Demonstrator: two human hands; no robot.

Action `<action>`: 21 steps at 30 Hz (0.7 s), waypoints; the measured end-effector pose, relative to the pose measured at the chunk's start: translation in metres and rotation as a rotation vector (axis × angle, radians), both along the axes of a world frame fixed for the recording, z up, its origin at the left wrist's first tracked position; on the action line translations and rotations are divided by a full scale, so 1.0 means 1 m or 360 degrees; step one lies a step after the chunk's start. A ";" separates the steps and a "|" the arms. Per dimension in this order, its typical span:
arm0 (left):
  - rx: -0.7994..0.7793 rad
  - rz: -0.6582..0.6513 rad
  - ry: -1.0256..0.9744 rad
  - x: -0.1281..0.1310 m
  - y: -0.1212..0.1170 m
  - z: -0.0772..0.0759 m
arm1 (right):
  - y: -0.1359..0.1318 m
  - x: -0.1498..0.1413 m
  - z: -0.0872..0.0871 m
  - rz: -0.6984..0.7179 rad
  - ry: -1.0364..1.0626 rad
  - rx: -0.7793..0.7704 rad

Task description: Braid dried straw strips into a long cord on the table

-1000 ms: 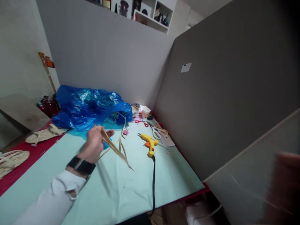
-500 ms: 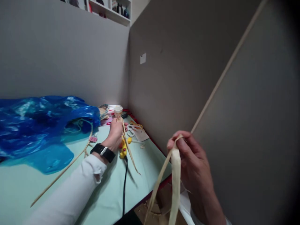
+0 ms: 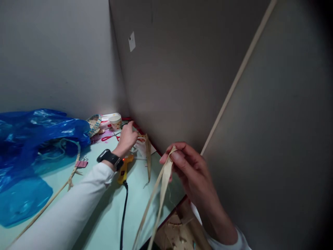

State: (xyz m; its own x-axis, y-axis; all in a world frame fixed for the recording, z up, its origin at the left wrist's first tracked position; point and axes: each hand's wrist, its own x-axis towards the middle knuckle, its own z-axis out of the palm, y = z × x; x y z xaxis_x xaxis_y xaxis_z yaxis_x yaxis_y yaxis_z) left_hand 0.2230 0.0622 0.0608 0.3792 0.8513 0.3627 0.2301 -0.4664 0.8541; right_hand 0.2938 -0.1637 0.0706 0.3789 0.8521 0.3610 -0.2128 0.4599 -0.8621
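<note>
My right hand (image 3: pixel 194 170) pinches a folded pale strip of dried plant fibre (image 3: pixel 164 177) between thumb and fingertips; its two ends hang down toward the bottom of the view. Over the back of the table my left hand (image 3: pixel 128 136) reaches out, a black watch on its wrist. Its fingers are partly hidden. Just right of it is another browner dried strip (image 3: pixel 148 156); whether the fingers touch it is unclear. A yellow glue gun (image 3: pixel 125 169) with a lit red light lies below the left hand, and red-handled scissors (image 3: pixel 110 136) lie to its left.
A blue plastic bag (image 3: pixel 41 139) covers the table's left side. Beside it lie a pink binder clip (image 3: pixel 81 164) and a thin branch (image 3: pixel 49 203). A paper cup (image 3: pixel 115 122) stands at the back. A black cord (image 3: pixel 124 215) crosses the table. Grey partitions (image 3: pixel 169 76) enclose the corner.
The view has turned right and down. The brown strip that hung from my left hand now shows to the right of that hand. My right hand still pinches its folded strip.
</note>
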 end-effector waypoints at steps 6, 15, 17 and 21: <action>-0.0306 -0.0637 0.0264 -0.076 -0.081 0.033 | 0.012 -0.012 0.012 0.0152 -0.0117 -0.0231; -0.0434 -0.0470 0.0303 -0.159 -0.150 0.039 | 0.036 -0.062 0.031 0.0198 -0.0453 -0.0311; -0.0545 -0.0464 0.0196 -0.170 -0.152 0.039 | 0.042 -0.072 0.031 0.0184 -0.0552 -0.0250; -0.0776 -0.0362 -0.0107 -0.187 -0.151 0.037 | 0.050 -0.091 0.024 0.0433 -0.0628 -0.0207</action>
State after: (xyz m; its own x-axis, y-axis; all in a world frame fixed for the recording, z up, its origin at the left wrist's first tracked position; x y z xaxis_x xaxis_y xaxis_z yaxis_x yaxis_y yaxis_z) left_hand 0.0356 -0.0888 0.0980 0.5633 0.8259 -0.0240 0.1067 -0.0439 0.9933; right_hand 0.2025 -0.1133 0.0946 -0.0075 0.9487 0.3160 0.0439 0.3160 -0.9477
